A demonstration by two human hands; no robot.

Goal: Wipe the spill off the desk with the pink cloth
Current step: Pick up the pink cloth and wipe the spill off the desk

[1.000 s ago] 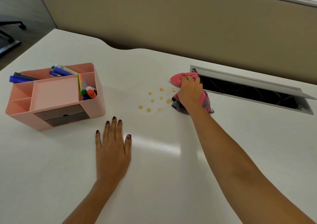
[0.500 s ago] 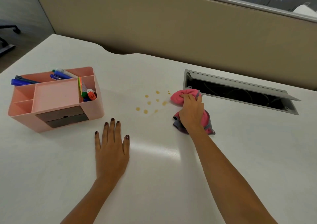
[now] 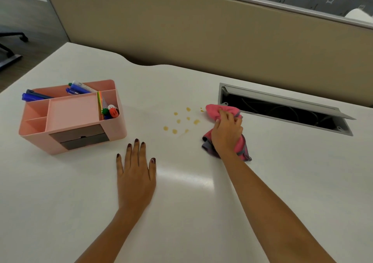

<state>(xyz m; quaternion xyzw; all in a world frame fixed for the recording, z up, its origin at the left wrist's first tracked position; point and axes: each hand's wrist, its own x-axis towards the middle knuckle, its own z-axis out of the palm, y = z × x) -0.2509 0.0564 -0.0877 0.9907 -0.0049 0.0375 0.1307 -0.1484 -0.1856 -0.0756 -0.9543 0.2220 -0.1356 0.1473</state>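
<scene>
A spill point(image 3: 181, 121) of several small yellow-brown drops dots the white desk point(image 3: 201, 202) near its middle. Just right of the drops lies the bunched pink cloth point(image 3: 215, 110) with a grey edge. My right hand point(image 3: 227, 131) is closed on top of the cloth and presses it on the desk; the cloth's far tip almost touches the nearest drop. My left hand point(image 3: 136, 172) rests flat on the desk with its fingers apart, in front of the spill, holding nothing.
A pink desk organiser point(image 3: 70, 117) with pens and markers stands at the left. An open grey cable tray point(image 3: 282, 109) is cut into the desk right behind the cloth. A beige partition point(image 3: 201, 30) runs along the desk's far edge.
The view has tilted up a little. My right hand has drawn the cloth slightly back toward me, off the drops nearest it. My left hand has stayed put.
</scene>
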